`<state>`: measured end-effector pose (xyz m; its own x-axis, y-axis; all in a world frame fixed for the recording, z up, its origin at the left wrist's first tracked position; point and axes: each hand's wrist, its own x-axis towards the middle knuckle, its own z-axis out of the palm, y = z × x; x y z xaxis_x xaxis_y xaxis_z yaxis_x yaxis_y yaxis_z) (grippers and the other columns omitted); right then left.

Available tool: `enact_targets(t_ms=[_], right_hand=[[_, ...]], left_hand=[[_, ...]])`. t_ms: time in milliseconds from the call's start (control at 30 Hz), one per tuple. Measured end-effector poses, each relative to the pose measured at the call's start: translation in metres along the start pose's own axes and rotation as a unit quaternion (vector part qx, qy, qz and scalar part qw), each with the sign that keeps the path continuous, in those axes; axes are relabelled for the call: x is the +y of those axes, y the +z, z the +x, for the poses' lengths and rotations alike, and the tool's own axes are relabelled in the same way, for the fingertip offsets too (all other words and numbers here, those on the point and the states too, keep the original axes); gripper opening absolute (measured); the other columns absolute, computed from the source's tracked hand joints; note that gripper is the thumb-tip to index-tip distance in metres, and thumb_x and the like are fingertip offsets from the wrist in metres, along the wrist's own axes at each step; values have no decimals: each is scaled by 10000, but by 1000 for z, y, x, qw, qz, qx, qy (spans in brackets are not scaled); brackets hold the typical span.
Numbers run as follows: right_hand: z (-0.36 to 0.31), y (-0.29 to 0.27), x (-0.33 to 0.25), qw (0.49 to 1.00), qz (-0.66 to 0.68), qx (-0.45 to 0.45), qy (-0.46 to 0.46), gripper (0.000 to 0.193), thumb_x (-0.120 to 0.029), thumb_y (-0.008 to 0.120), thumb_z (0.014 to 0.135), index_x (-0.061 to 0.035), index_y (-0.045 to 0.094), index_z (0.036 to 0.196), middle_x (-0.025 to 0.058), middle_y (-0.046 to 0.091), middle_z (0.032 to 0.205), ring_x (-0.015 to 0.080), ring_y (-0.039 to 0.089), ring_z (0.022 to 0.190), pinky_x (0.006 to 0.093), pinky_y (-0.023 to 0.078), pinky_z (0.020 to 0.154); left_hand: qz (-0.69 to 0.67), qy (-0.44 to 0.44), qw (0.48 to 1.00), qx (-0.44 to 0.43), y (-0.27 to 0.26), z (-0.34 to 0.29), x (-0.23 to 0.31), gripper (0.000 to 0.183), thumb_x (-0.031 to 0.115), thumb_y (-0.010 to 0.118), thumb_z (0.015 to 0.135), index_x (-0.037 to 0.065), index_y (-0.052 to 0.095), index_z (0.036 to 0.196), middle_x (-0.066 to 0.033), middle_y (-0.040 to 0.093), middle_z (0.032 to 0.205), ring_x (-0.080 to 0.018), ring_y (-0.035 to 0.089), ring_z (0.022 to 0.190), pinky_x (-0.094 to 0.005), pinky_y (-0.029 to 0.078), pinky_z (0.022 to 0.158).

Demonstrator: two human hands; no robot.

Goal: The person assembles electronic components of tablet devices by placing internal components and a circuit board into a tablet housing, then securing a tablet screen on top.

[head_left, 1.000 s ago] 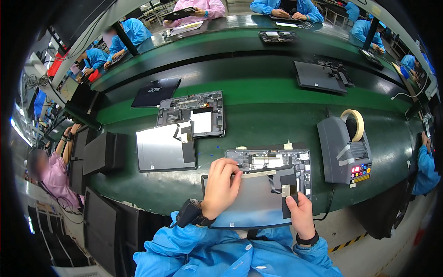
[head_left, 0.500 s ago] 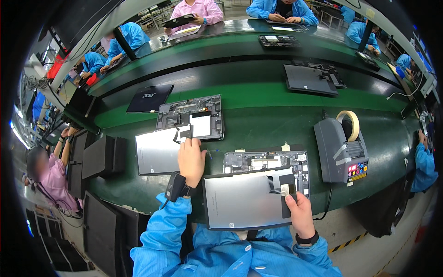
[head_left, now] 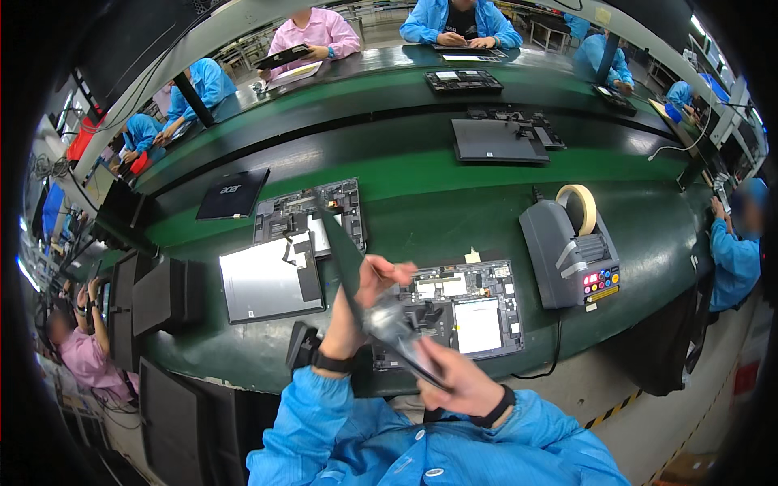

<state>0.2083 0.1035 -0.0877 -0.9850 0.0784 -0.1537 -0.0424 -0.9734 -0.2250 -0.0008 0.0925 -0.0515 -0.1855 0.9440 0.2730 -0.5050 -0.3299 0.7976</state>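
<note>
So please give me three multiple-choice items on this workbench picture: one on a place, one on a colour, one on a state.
1. Where does the tape dispenser stand?
A. right of the open tablet
B. left of it
C. on it

2. What colour are the sleeves of the person at work?
A. pink
B. blue
C. white

3. How is the thin panel held?
A. flat on the belt
B. lifted on edge in both hands
C. in one hand only

Answers: 1 A, the dispenser is on the right side. 2 B, both sleeves are blue. 3 B, left hand and right hand grip it, raised.
</note>
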Motion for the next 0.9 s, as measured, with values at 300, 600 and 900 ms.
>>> enact_targets(t_ms=[300,600,900], right_hand=[[-79,45,-77,870,-219,226,-380,654,-501,214,982,47,495,1201,196,652,1028,313,656,912,385,584,668],[-62,-15,-75,696,-516,371,-333,238,-132,552,941,63,541,1077,61,621,961,106,535,864,254,441,780],[-50,-24,-84,672,-547,418,-273,245,-173,524,957,63,549,1018,64,618,913,94,531,836,259,446,755]], left_hand=[[508,-161,844,-53,12,52,13,452,388,715,802,-48,600,832,-117,608,694,-155,587,677,-310,472,607],[598,116,777,156,-17,25,1,166,157,598,880,-4,605,920,-169,613,874,-272,614,791,-366,490,722],[523,-199,803,203,-44,-53,-17,344,324,630,884,-17,581,870,-125,642,716,-205,630,666,-327,484,618]])
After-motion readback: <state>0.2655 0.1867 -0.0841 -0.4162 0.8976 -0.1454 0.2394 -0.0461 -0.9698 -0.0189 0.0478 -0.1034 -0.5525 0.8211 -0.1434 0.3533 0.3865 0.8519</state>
